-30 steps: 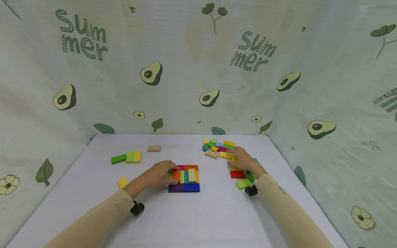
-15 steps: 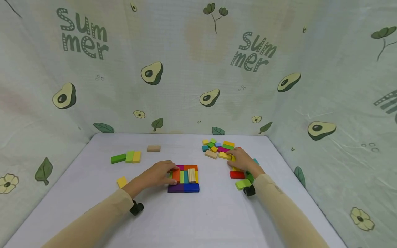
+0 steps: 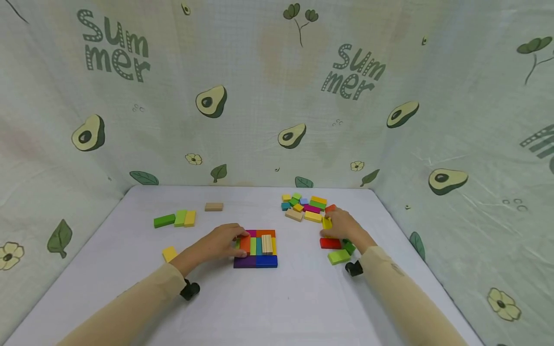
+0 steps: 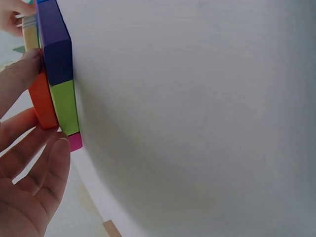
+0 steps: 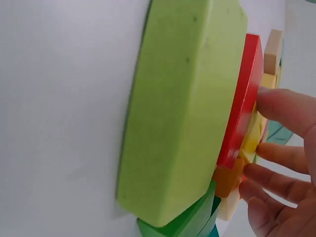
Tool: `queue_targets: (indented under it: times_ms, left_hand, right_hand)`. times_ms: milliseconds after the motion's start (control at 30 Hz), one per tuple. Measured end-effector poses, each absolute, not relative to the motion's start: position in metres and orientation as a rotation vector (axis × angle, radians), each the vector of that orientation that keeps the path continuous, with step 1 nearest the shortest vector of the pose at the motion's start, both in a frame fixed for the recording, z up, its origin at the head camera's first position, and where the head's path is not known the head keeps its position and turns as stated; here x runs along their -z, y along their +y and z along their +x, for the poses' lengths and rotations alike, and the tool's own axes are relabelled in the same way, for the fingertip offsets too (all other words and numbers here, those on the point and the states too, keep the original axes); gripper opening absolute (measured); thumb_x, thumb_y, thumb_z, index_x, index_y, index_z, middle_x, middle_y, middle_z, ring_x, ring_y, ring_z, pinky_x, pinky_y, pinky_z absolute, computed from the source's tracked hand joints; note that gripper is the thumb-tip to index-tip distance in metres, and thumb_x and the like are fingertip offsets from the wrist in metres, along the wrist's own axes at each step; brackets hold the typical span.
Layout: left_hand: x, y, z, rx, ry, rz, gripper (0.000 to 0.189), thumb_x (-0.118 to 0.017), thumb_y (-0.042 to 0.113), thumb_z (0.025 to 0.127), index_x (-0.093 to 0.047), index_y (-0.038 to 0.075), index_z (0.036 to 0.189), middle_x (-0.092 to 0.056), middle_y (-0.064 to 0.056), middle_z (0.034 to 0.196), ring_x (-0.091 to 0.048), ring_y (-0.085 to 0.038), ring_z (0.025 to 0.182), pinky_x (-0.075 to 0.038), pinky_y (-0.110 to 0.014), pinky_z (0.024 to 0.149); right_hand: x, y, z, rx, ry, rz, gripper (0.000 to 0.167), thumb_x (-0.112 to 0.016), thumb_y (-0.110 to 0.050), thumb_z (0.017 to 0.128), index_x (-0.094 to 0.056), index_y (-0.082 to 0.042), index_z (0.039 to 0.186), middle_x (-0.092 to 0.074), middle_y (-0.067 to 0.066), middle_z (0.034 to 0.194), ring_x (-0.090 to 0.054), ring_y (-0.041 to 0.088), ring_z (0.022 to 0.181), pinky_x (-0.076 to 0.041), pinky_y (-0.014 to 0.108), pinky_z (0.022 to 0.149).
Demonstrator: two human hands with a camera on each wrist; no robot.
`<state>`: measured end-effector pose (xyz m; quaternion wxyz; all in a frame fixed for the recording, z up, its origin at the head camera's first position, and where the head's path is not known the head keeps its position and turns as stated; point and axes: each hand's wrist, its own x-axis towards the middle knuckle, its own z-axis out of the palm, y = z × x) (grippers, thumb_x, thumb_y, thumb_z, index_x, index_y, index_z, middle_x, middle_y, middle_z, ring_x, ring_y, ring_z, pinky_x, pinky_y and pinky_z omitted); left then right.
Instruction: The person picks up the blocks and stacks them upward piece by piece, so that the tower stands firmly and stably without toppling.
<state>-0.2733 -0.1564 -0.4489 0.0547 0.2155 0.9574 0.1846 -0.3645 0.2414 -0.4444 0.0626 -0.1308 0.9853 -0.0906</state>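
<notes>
In the head view my left hand (image 3: 221, 241) rests at a layered rectangle of coloured wooden blocks. Its thumb and fingers pinch the ends of an orange block (image 4: 43, 101) on the upper layer. Beneath that lie a purple block (image 4: 55, 42) and a light green block (image 4: 65, 106). A stack of thin natural-wood pieces (image 3: 267, 244) sits beside the orange one. My right hand (image 3: 345, 226) hovers over the loose blocks at the right, fingers spread and slightly bent. Its fingertips are right at a yellow block (image 5: 252, 136), behind a red block (image 5: 243, 101).
A light green block (image 3: 339, 257) lies near the right wrist. Beyond the right hand are several small blocks, a magenta block (image 3: 311, 209) among them. At left are a green block (image 3: 164, 221), a yellow block (image 3: 169, 253) and a natural-wood block (image 3: 214, 206).
My right hand has drawn back slightly to the right, uncovering an orange block past its fingertips. The left hand keeps its place on the orange block.
</notes>
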Motion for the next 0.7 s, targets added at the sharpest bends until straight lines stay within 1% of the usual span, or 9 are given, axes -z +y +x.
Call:
queue_targets:
  times_ms: [133, 267, 333, 433, 567, 700]
  left_hand:
    - [0.450, -0.157, -0.274, -0.569, 2.903, 0.637, 0.056, -0.089, 0.039, 0.088, -0.071, 0.016, 0.135, -0.068, -0.005, 0.131, -0.061, -0.024, 0.125, -0.055, -0.047, 0.109]
    - [0.453, -0.156, -0.275, -0.579, 2.899, 0.638, 0.055, -0.088, 0.039, 0.088, -0.071, 0.016, 0.135, -0.067, -0.006, 0.133, -0.061, -0.025, 0.126, -0.054, -0.048, 0.109]
    - [0.454, -0.156, -0.276, -0.582, 2.898, 0.638, 0.056, -0.088, 0.039, 0.088, -0.071, 0.016, 0.136, -0.067, -0.006, 0.134, -0.061, -0.025, 0.127, -0.054, -0.048, 0.109]
    - [0.455, -0.157, -0.276, -0.577, 2.900, 0.642, 0.056, -0.088, 0.039, 0.088, -0.071, 0.016, 0.136, -0.067, -0.006, 0.134, -0.061, -0.025, 0.127, -0.054, -0.048, 0.109]
    - [0.454, -0.157, -0.276, -0.561, 2.907, 0.650, 0.056, -0.088, 0.040, 0.088, -0.071, 0.017, 0.136, -0.067, -0.005, 0.134, -0.061, -0.025, 0.127, -0.054, -0.048, 0.110]
    - [0.453, -0.157, -0.276, -0.563, 2.905, 0.656, 0.057, -0.088, 0.040, 0.088, -0.070, 0.016, 0.137, -0.067, -0.007, 0.136, -0.060, -0.027, 0.129, -0.053, -0.050, 0.111]
  right_hand:
    - [0.439, 0.243, -0.358, 0.275, 2.926, -0.433, 0.062, -0.085, -0.033, 0.091, -0.066, -0.004, 0.142, -0.064, 0.019, 0.132, -0.059, 0.028, 0.106, -0.061, 0.047, 0.095]
    - [0.435, 0.247, -0.352, 0.330, 2.872, -0.496, 0.058, -0.085, -0.023, 0.092, -0.066, -0.008, 0.144, -0.069, 0.015, 0.118, -0.059, 0.025, 0.098, -0.061, 0.040, 0.087]
    - [0.434, 0.250, -0.350, 0.368, 2.850, -0.513, 0.058, -0.085, -0.019, 0.092, -0.065, -0.008, 0.144, -0.070, 0.013, 0.113, -0.060, 0.024, 0.096, -0.061, 0.039, 0.086]
    - [0.433, 0.254, -0.347, 0.394, 2.848, -0.499, 0.056, -0.085, -0.018, 0.091, -0.066, -0.005, 0.142, -0.071, 0.011, 0.109, -0.060, 0.022, 0.093, -0.061, 0.039, 0.086]
    - [0.433, 0.254, -0.343, 0.401, 2.877, -0.477, 0.049, -0.084, -0.016, 0.091, -0.069, 0.000, 0.134, -0.070, 0.010, 0.101, -0.060, 0.022, 0.087, -0.061, 0.039, 0.084]
    - [0.430, 0.251, -0.337, 0.394, 2.899, -0.522, 0.040, -0.082, -0.014, 0.091, -0.073, -0.003, 0.129, -0.073, 0.010, 0.106, -0.063, 0.023, 0.090, -0.062, 0.042, 0.088]
